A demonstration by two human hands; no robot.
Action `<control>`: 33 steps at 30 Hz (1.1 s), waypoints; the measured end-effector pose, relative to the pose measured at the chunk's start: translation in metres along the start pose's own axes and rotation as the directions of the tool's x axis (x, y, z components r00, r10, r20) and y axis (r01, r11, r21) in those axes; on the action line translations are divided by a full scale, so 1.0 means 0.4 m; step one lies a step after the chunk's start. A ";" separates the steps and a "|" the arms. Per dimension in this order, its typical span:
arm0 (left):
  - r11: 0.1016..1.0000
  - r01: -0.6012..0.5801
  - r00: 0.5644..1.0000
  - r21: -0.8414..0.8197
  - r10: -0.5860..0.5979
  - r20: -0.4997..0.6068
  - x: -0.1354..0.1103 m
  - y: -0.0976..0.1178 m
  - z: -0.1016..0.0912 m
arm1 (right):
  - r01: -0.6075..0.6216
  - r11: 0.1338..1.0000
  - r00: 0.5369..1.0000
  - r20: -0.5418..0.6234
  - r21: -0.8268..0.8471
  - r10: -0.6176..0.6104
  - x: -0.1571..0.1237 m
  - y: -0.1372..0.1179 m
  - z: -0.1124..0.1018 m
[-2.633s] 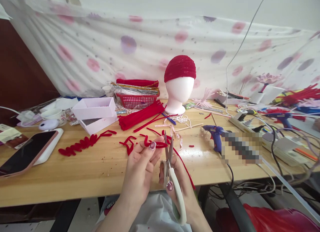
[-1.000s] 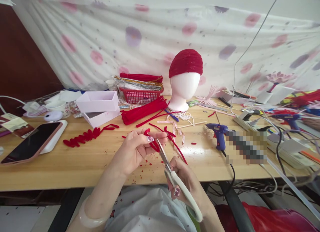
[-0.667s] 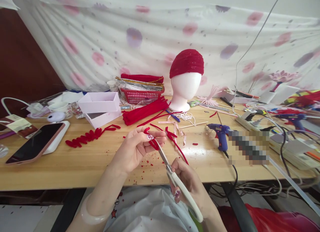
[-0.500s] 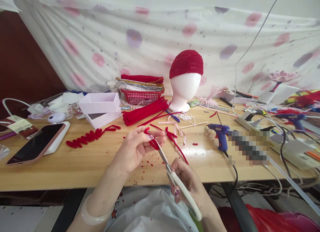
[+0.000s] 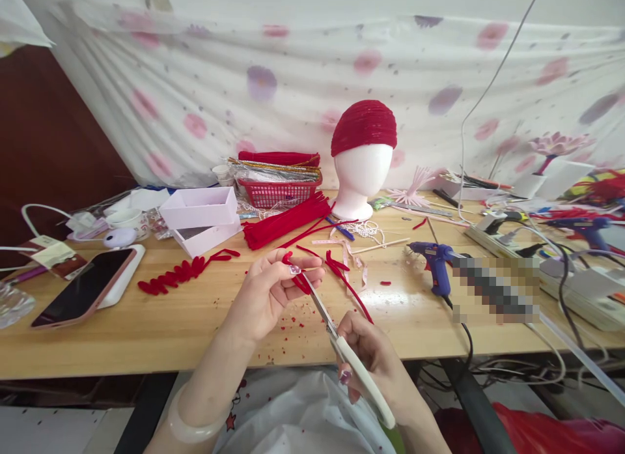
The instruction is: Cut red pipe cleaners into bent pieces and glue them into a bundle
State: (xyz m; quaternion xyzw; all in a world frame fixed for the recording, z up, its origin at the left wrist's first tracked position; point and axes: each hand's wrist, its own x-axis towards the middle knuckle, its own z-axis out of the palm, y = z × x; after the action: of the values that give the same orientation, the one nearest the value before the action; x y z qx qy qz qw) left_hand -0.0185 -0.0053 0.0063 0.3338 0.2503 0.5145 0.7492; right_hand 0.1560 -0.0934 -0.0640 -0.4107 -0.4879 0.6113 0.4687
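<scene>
Red stem (image 5: pixel 301 284) pinched in our left hand (image 5: pixel 263 290) above the near counter (image 5: pixel 122 350) meets the scissors (image 5: pixel 361 372) gripped by our right hand (image 5: pixel 374 351), trimming apparently unfinished, while the petals (image 5: pixel 173 276) at left look shaped and the far bundle (image 5: pixel 288 221) uncut.

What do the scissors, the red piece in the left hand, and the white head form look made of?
Scissors: metal blades, grey with a sheen; smooth off-white handle, probably plastic.
Red piece: matte, velvety surface, likely chenille; any wire core is hidden.
White head form: smooth and dull, perhaps foam.
</scene>
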 end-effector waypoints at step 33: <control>0.999 -0.049 0.998 0.002 0.049 -0.028 0.006 -0.016 -0.005 | 0.030 0.999 0.999 0.015 0.017 -0.030 0.006 0.011 -0.002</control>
State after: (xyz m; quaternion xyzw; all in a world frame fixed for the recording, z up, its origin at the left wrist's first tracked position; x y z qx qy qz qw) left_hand -0.0153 -0.0042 0.0001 0.3331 0.2530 0.5372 0.7324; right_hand 0.1553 -0.0912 -0.0684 -0.3948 -0.4925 0.6112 0.4775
